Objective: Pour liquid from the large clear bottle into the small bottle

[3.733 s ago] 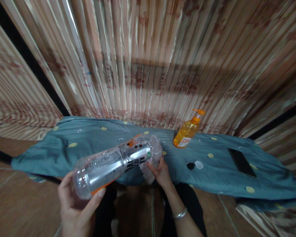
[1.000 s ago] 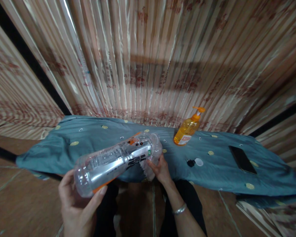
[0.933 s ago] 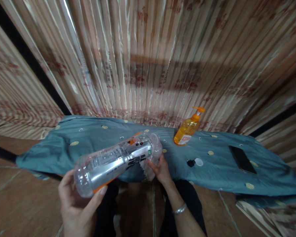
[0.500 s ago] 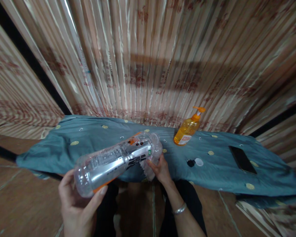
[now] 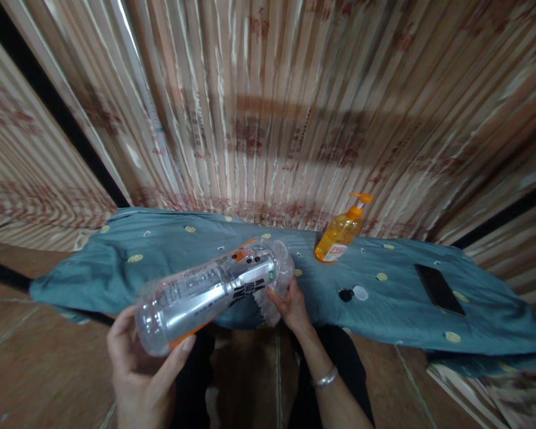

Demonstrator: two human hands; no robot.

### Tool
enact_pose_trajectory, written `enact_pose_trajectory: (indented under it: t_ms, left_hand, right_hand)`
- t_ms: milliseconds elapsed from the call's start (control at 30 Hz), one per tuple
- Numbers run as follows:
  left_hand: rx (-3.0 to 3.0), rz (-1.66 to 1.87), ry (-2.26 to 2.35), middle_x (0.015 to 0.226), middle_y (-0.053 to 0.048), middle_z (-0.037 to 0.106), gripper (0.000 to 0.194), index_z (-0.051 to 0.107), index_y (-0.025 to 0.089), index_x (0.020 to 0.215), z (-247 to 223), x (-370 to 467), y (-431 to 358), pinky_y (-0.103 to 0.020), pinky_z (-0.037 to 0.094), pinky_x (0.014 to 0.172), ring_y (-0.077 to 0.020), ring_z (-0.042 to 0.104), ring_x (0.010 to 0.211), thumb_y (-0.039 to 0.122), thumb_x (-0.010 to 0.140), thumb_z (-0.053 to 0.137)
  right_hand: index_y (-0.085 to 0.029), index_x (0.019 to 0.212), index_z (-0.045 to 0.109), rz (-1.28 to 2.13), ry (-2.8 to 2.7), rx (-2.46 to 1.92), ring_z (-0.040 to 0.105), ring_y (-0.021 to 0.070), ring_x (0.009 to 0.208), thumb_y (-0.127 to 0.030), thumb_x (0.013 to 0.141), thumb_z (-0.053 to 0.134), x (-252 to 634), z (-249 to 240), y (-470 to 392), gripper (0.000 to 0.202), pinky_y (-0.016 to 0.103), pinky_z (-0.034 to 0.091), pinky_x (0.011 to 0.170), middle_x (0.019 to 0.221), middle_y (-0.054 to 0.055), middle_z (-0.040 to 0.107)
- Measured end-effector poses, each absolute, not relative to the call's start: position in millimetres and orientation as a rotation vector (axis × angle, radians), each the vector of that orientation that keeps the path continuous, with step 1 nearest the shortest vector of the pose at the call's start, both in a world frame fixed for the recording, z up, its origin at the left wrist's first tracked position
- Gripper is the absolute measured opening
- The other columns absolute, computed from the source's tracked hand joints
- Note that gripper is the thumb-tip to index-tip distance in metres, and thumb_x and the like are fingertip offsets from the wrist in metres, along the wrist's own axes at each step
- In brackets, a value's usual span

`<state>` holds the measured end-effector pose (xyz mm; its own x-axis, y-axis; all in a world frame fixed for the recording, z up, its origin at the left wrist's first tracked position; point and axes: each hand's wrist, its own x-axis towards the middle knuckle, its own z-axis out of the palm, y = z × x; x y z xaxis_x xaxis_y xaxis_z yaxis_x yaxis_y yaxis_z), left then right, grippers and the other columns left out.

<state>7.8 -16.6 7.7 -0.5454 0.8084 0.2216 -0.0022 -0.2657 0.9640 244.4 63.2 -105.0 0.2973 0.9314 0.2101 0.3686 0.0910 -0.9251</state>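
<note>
The left hand (image 5: 145,363) has its grip curled round the bottom end of a big clear plastic bottle (image 5: 205,298), shiny and round, with a silver and orange label. The bottle tilts in the air over the front edge of the worktop (image 5: 393,319). The right hand (image 5: 292,307) pinches a white cloth (image 5: 267,310) with a jagged edge by the bottle's top end. A wrinkly blue-green cover with yellow spots wraps the worktop. On it are a flat black phone (image 5: 438,290), a white disc (image 5: 360,293) beside a small black thing (image 5: 345,295), and a pump bottle (image 5: 339,235) with yellow liquid inside. Behind hangs a wavy, stripy curtain (image 5: 272,119).
</note>
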Motion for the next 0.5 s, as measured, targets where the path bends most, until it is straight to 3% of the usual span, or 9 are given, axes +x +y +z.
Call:
enact_pose_trajectory:
  t_ms: [167,333,500]
  left_hand:
    - [1.021,1.889,1.41,0.128,-0.002,0.067,0.074,0.06,0.041,0.122,11.7,10.9,-16.5,-0.054,0.04,0.116,-0.0349,0.056,0.13,0.03,0.055,0.089]
    - [0.999,1.896,1.413,0.129,0.001,0.066,0.073,0.061,0.042,0.122,10.3,9.0,-17.9,-0.045,0.046,0.113,-0.0318,0.057,0.129,0.028,0.056,0.088]
    - [1.015,1.903,1.411,0.129,0.001,0.066,0.075,0.062,0.042,0.121,9.4,8.1,-16.9,-0.044,0.052,0.105,-0.0321,0.059,0.125,0.028,0.052,0.09]
  right_hand:
    - [-0.021,0.131,0.056,0.705,-1.221,-1.483,0.073,0.0311,0.101,-0.044,0.072,0.074,243.0,-101.6,62.6,0.066,0.045,0.059,0.09,0.112,0.01,0.076]
    - [-0.023,0.13,0.057,0.696,-1.221,-1.503,0.074,0.0306,0.098,-0.044,0.072,0.074,243.3,-101.9,62.0,0.064,0.045,0.059,0.088,0.107,0.008,0.077]
    - [-0.022,0.131,0.055,0.703,-1.23,-1.489,0.073,0.0306,0.102,-0.045,0.072,0.074,244.3,-102.6,62.1,0.066,0.045,0.058,0.092,0.112,0.009,0.076]
